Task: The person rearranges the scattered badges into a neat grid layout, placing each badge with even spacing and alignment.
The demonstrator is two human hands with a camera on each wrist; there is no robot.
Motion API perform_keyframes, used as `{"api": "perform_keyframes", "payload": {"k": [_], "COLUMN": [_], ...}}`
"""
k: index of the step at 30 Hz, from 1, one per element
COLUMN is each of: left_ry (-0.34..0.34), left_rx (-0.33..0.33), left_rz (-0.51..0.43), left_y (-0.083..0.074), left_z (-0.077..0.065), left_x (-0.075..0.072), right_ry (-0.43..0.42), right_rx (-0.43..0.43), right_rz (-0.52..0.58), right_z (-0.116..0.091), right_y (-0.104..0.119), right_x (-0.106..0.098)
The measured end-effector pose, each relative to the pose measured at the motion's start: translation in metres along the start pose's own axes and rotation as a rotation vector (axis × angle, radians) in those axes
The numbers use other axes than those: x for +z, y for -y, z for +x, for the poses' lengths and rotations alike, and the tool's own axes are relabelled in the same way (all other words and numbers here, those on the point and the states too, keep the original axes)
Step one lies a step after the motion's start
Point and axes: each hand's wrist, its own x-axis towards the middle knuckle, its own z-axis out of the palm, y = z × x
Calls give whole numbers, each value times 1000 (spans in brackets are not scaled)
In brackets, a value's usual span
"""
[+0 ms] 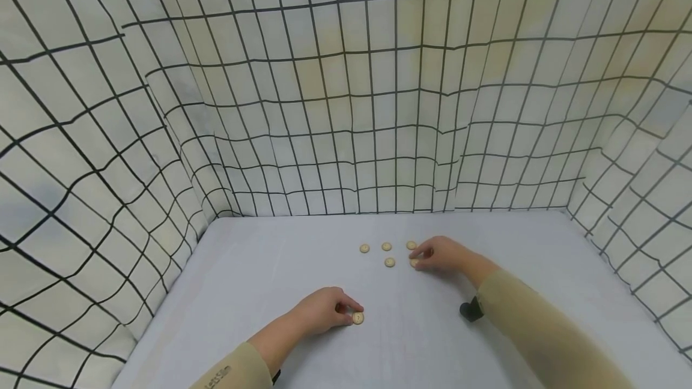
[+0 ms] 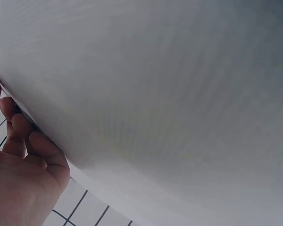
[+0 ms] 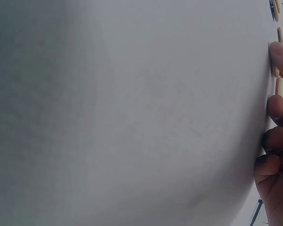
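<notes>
My left hand [image 1: 327, 310] is low on the white table, its thumb and index finger pinching the edge of a small round wooden disc [image 1: 358, 317] with a dark mark on its face. Farther up and to the right, my right hand [image 1: 440, 254] has thumb and forefinger around another wooden disc [image 1: 414, 263], partly hidden by the fingers. Just beyond it lies a similar disc [image 1: 411, 245]. Side-on in the right wrist view, the thumb [image 3: 279, 52] overlaps a disc's edge. Curled fingers [image 2: 42, 146] rest along the tabletop in the left wrist view, where no disc shows.
More discs lie flat left of my right hand: one at the row's left end [image 1: 364, 248], one in its middle [image 1: 386, 246], and one nearer me [image 1: 390, 262]. White tabletop [image 1: 259, 263] surrounds them. Black-lined grid fabric [image 1: 324, 137] walls the back and sides.
</notes>
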Motion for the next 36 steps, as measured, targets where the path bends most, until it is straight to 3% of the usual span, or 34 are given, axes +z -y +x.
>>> {"api": "perform_keyframes", "payload": {"k": [11, 19, 29, 36], "left_ry": [31, 60, 91, 71], "left_rx": [0, 61, 51, 126], "left_rz": [-1, 113, 164, 258], "left_y": [-1, -10, -11, -11], "left_z": [1, 0, 6, 5], "left_x": [-3, -5, -6, -6], "right_ry": [-1, -5, -23, -20], "right_rx": [15, 26, 33, 38], "right_rz": [16, 18, 30, 40], "right_z": [3, 4, 3, 2], "right_y": [-1, -2, -4, -5], "right_x": [2, 3, 4, 4]}}
